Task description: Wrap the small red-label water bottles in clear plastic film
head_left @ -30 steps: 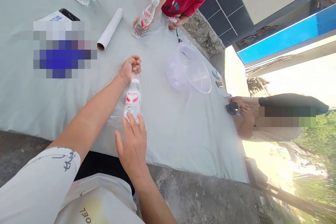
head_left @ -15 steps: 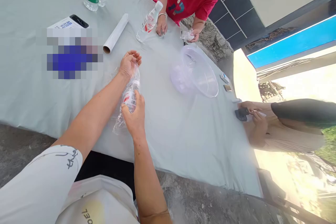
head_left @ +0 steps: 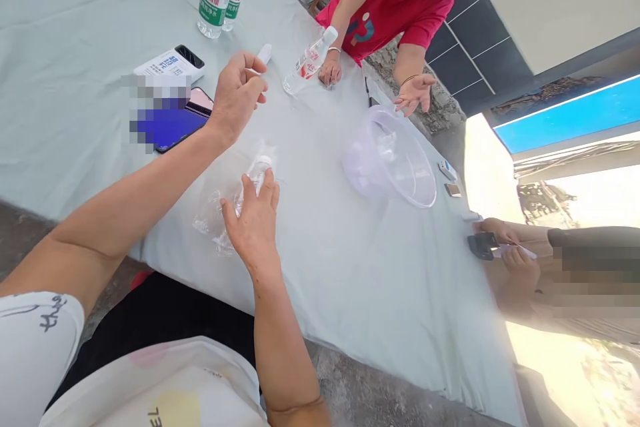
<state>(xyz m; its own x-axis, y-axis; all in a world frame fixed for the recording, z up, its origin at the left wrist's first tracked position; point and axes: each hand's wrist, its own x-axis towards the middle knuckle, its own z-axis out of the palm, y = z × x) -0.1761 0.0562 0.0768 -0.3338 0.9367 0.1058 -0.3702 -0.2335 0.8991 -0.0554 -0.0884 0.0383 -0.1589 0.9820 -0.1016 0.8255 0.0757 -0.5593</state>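
A clear plastic bottle [head_left: 263,164] with a white cap lies on the cloth inside a thin, crumpled transparent bag [head_left: 207,213]. My right hand [head_left: 254,217] grips the bottle from above, with the thumb on its left side and the fingers across it. Farther up the table, my left hand [head_left: 239,97] is closed, its fingers curled over the white roll [head_left: 265,53]. Whether it touches the roll, or has something thin in it, is hidden. Only the far end of the roll shows past my knuckles.
A lilac see-through basin [head_left: 363,170] lies tilted to the right, with clear plastic inside. A red-labelled bottle [head_left: 306,67], two green-labelled bottles [head_left: 213,7], a white box [head_left: 167,70] and phones stand or lie about. One person [head_left: 350,20] is opposite; another [head_left: 525,260] is at right.
My left hand has left the bagged bottle, moved up to the roll and curled. My right hand stays on the bottle. The person in red has let go of crumpled plastic, now in the basin.
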